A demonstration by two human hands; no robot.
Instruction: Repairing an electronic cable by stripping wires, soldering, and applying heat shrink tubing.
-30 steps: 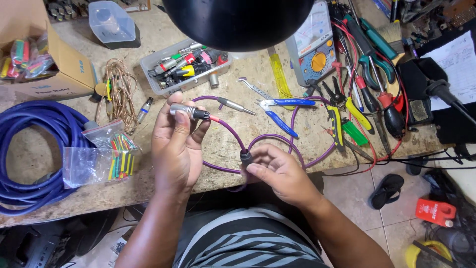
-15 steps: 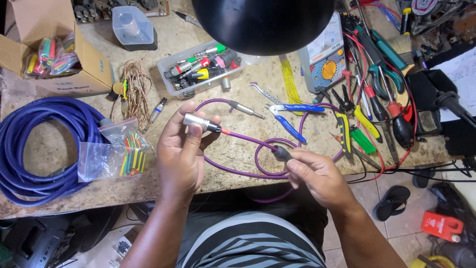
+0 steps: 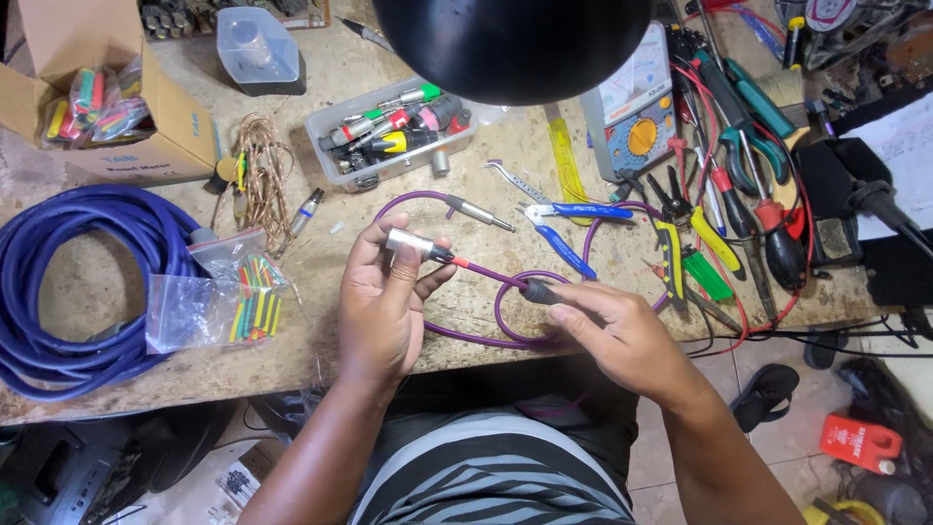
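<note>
1. Between the two hands runs a short stretch of purple cable [image 3: 486, 275], stretched nearly straight, its long axis going from upper left down to lower right.
2. At the upper end, the left hand [image 3: 384, 306] pinches a silver metal plug [image 3: 408, 243] between thumb and fingertips; the fingers are curled shut round it, and a small red sleeve [image 3: 460, 262] sits on the cable just past the plug.
3. At the lower end, the right hand [image 3: 622, 335] grips a dark boot [image 3: 540, 292] on the same cable with thumb and forefinger closed, the other fingers loosely folded.
4. Both hands are about equally near the cable; the right hand lies closer to the loop of spare cable [image 3: 510, 326] that curls under and behind its fingers.
5. Beyond the hands, further up the bench, lies the cable's other end with a second plug [image 3: 476, 211], and just to the right of that blue-handled cutters [image 3: 573, 210].
6. Left of the left hand sit clear bags of coloured tubing [image 3: 238, 297], then a big coil of blue cable [image 3: 73, 282].
7. Above the hands, a black lamp shade [image 3: 515, 44] hides part of the bench, so what lies beneath it I cannot tell.
8. Nothing stands between the hands apart from the cable itself.
</note>
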